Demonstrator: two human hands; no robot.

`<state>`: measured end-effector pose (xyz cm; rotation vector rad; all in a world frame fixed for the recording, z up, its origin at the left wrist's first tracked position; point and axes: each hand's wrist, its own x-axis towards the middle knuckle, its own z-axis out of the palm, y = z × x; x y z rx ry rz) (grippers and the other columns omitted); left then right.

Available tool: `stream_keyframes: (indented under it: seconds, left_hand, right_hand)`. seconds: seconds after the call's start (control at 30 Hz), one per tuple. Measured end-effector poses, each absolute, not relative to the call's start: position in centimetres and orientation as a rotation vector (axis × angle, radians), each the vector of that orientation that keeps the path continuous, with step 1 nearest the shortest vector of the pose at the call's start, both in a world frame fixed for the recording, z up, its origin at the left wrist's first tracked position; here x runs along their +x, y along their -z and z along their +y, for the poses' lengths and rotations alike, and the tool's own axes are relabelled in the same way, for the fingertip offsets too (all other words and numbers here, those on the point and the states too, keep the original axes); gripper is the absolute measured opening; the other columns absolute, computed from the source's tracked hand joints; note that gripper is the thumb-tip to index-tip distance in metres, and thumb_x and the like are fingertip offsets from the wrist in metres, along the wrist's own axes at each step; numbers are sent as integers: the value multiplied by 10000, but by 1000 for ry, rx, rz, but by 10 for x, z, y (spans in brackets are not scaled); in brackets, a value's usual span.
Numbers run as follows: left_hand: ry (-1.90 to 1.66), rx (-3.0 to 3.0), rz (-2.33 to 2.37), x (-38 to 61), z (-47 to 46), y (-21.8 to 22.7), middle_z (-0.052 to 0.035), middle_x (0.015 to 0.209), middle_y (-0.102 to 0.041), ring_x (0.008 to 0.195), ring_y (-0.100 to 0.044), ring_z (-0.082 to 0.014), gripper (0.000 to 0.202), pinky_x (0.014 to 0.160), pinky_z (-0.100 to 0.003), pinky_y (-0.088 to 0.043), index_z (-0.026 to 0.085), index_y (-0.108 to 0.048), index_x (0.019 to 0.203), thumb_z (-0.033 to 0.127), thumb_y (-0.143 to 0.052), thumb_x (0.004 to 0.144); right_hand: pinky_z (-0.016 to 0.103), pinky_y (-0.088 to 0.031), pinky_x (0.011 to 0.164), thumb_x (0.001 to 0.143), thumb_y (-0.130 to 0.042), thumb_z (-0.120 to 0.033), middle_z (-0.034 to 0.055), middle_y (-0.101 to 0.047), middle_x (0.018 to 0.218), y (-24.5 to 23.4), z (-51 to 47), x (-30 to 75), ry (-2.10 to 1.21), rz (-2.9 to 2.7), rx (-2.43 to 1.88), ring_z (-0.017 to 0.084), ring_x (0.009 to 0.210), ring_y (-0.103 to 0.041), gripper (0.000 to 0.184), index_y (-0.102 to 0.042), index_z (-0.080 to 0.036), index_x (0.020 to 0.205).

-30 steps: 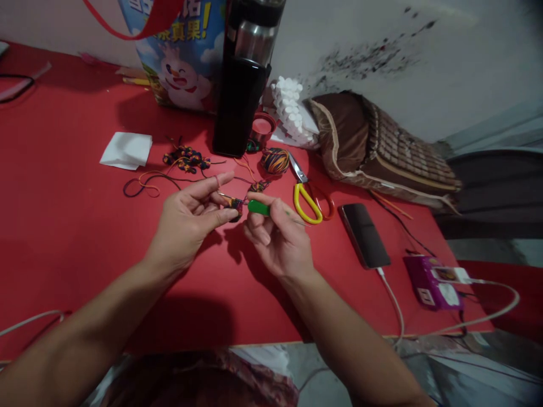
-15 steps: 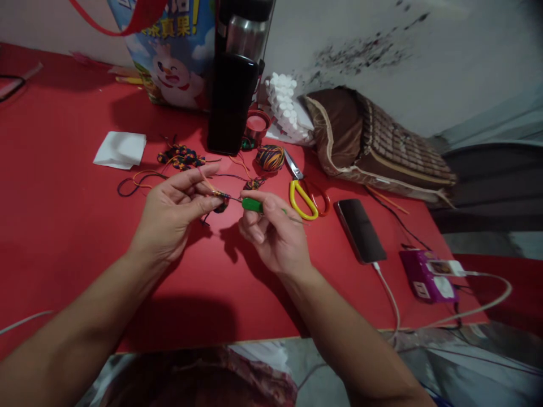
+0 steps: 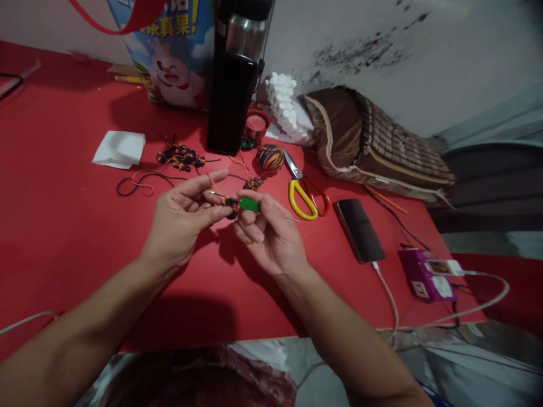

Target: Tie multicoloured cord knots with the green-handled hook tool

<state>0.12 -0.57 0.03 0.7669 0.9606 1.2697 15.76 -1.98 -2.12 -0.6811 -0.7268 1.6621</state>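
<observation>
My right hand (image 3: 271, 232) is closed round the green handle of a crochet hook (image 3: 249, 204), whose metal tip points left past the work. Pinched between thumb and fingers of my left hand (image 3: 182, 217) is a small multicoloured crochet piece (image 3: 231, 204); a strand of yarn runs over that hand's raised index finger. The hook's shaft lies across the piece. Behind the hands are a ball of multicoloured yarn (image 3: 270, 157), a small yarn bundle (image 3: 253, 184) and several crocheted pieces (image 3: 181, 157) in the same colours.
Yellow-and-red-handled scissors (image 3: 303, 199) lie right of the hands. Farther right are a phone (image 3: 360, 230) on a charging cable and a purple pack (image 3: 427, 275). A dark phone (image 3: 232, 104) leans upright at the back, near a printed bag (image 3: 169, 62). A folded white tissue (image 3: 119, 149) lies left.
The hook has moved left, its metal tip now showing beyond the crochet piece. My left hand has shifted slightly right, bringing both hands closer together.
</observation>
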Motion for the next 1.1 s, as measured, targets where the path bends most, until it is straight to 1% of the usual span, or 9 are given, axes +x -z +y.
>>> stream_keyframes:
  seconds: [0.07,0.17,0.33,0.5,0.63,0.77,0.93,1.1]
  left_hand:
    - [-1302,749,938,5,-8,3,36,759,-736,700,-686,-78,472,749,-180,-619,246,-879,1064,51,-962,643]
    - [-1288,760,950,7,-10,7,39,781,-737,712,-699,-85,502,722,-178,-613,243,-867,1130,79,-964,665]
    - [-1220,826,975,-2,-7,6,7,842,-778,753,-710,-100,489,724,-181,-601,214,-851,1157,79,-945,697]
    - [-1185,805,937,-6,-3,4,-19,921,-813,727,-714,-116,449,672,-207,-604,220,-855,1135,122,-958,709]
    - [-1186,812,933,-4,-2,6,-7,826,-794,702,-714,-111,410,682,-201,-609,225,-874,1093,92,-950,713]
    - [-1216,825,925,-2,0,9,21,756,-746,676,-682,-81,446,681,-168,-594,235,-891,1048,42,-956,652]
    - [-1200,766,936,-1,-1,12,34,753,-714,667,-673,-89,460,678,-212,-601,249,-884,1078,92,-965,653]
    - [-1122,759,918,-5,-2,13,3,832,-747,727,-709,-134,472,687,-254,-604,247,-868,1124,144,-972,675]
  right_hand:
    - [254,-398,504,945,-731,-456,-46,-565,700,20,-20,157,-1724,-653,-669,76,495,-298,244,-817,-243,1024]
    - [255,-395,507,984,-677,-436,-45,-534,688,21,-19,157,-1795,-596,-689,89,503,-278,237,-807,-244,1028]
    - [261,-407,508,943,-720,-407,-41,-579,698,26,-16,158,-1815,-589,-684,89,501,-306,217,-812,-234,1035]
    - [252,-423,517,943,-721,-348,-41,-613,729,23,-19,156,-1731,-603,-712,67,498,-340,191,-824,-223,1044]
    - [249,-444,531,936,-757,-345,-32,-630,733,20,-21,154,-1670,-651,-710,61,508,-409,173,-836,-223,1028]
    - [249,-474,545,921,-775,-343,-32,-649,718,19,-21,152,-1627,-642,-688,62,511,-432,176,-852,-222,1023]
    - [249,-469,542,932,-766,-340,-28,-664,720,21,-19,152,-1622,-648,-705,65,508,-429,168,-844,-220,1020]
    - [250,-450,527,977,-691,-319,-32,-634,701,22,-17,155,-1632,-660,-765,73,493,-402,174,-825,-222,1031]
